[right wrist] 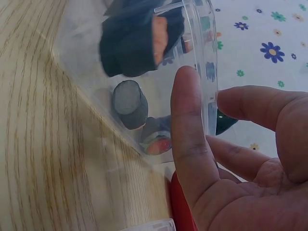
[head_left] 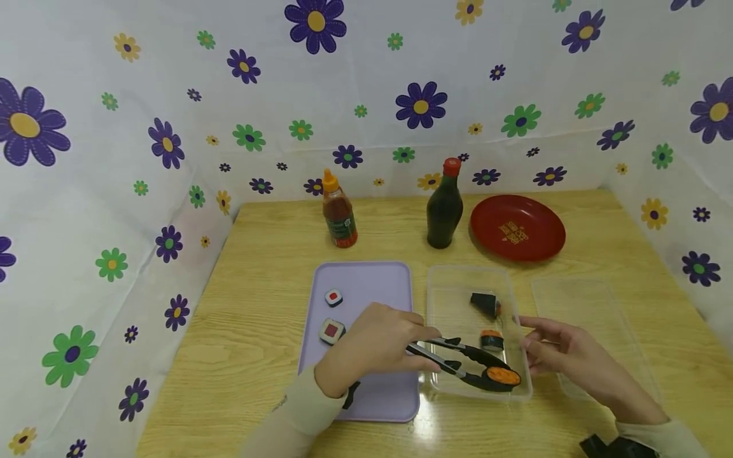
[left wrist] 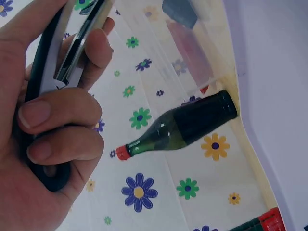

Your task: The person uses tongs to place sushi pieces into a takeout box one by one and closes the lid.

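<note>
My left hand (head_left: 378,337) grips a pair of tongs (head_left: 478,354) with black tips, reaching across from above the lavender tray (head_left: 378,283). Between the tips is an orange-topped sushi piece (head_left: 504,375), low over the near right corner of the clear plastic container (head_left: 458,280). Inside the container lie a black cone-shaped hand roll (head_left: 485,304) and another orange-topped sushi piece (head_left: 491,340). My right hand (head_left: 564,356) holds the container's right wall, its fingers (right wrist: 187,110) on either side of the rim in the right wrist view. Two sushi rolls (head_left: 332,331) sit on the tray.
A clear lid (head_left: 590,305) lies flat to the right, partly under my right hand. Behind the container stand a dark bottle (head_left: 444,210) with a red cap and a red plate (head_left: 538,222). A sauce bottle (head_left: 340,216) with an orange cap is behind the tray.
</note>
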`<state>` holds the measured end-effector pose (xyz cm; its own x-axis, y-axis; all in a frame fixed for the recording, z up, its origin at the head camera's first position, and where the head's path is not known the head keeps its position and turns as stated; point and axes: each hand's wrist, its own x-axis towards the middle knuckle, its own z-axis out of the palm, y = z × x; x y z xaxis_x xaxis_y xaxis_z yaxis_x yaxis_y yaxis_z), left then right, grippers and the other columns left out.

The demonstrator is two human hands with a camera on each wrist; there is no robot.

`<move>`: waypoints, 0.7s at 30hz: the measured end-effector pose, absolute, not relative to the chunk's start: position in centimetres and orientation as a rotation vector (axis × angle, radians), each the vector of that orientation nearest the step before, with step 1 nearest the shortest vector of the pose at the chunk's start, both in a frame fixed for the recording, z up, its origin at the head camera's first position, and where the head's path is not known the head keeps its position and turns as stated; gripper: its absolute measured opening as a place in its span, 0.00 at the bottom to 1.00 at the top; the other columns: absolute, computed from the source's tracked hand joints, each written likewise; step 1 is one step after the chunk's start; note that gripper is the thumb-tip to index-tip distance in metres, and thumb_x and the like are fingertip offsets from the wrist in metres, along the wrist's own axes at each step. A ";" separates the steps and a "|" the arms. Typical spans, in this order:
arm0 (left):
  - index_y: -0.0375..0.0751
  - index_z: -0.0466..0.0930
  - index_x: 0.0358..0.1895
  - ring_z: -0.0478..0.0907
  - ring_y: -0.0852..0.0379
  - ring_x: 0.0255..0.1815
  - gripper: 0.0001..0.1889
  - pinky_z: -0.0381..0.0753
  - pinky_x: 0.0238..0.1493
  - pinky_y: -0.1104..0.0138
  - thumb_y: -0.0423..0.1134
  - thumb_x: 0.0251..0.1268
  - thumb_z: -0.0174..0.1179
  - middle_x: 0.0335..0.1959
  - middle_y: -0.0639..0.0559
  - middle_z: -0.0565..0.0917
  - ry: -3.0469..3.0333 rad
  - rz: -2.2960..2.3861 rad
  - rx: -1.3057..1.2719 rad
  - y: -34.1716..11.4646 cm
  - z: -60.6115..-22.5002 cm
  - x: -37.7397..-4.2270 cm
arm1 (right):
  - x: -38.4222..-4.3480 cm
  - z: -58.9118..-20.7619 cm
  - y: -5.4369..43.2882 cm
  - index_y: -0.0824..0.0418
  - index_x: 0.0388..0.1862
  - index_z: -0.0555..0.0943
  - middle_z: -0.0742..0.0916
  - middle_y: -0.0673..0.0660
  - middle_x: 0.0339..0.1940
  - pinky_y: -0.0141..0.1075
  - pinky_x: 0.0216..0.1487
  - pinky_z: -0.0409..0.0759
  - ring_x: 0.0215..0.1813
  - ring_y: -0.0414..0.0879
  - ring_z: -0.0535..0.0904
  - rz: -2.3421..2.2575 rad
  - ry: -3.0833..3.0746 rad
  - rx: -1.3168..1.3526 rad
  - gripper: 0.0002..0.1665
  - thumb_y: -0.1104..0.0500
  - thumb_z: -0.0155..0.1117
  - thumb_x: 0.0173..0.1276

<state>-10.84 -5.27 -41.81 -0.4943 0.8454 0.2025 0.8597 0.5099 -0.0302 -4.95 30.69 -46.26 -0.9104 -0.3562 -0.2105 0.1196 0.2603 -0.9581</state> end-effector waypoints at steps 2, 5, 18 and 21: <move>0.70 0.89 0.55 0.80 0.71 0.24 0.26 0.71 0.20 0.74 0.77 0.61 0.62 0.40 0.71 0.89 -2.556 -0.051 -1.477 -4.8 -42.0 -10.8 | -4.9 -46.3 30.7 0.80 0.79 0.57 0.86 0.57 0.46 0.43 0.44 0.90 0.43 0.48 0.89 -1.690 2.146 -0.223 0.36 0.62 0.56 0.83; 0.71 0.89 0.55 0.78 0.70 0.22 0.26 0.69 0.19 0.74 0.77 0.62 0.61 0.37 0.71 0.88 -2.554 0.014 -1.491 -4.3 -42.1 -10.8 | -4.9 -46.4 30.6 0.80 0.79 0.57 0.86 0.56 0.46 0.43 0.44 0.90 0.43 0.50 0.88 -1.691 2.148 -0.243 0.35 0.63 0.55 0.84; 0.69 0.87 0.59 0.71 0.70 0.20 0.30 0.65 0.18 0.74 0.78 0.61 0.61 0.39 0.68 0.86 -2.652 0.012 -1.461 -4.2 -41.9 -10.4 | -5.0 -46.6 30.7 0.80 0.79 0.58 0.86 0.55 0.46 0.43 0.44 0.90 0.43 0.48 0.88 -1.694 2.148 -0.250 0.34 0.63 0.55 0.84; 0.67 0.87 0.59 0.68 0.71 0.19 0.31 0.65 0.19 0.75 0.77 0.59 0.63 0.38 0.67 0.85 -2.595 -0.100 -1.432 -5.0 -41.5 -10.3 | -5.0 -46.6 30.8 0.79 0.79 0.58 0.86 0.54 0.46 0.43 0.44 0.90 0.43 0.47 0.88 -1.695 2.146 -0.263 0.34 0.64 0.55 0.83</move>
<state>-10.30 -4.99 -41.48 -0.5219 0.8325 0.1860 0.8443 0.5352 -0.0261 -5.01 30.76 -46.63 -0.9056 -0.3808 -0.1867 0.0933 0.2506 -0.9636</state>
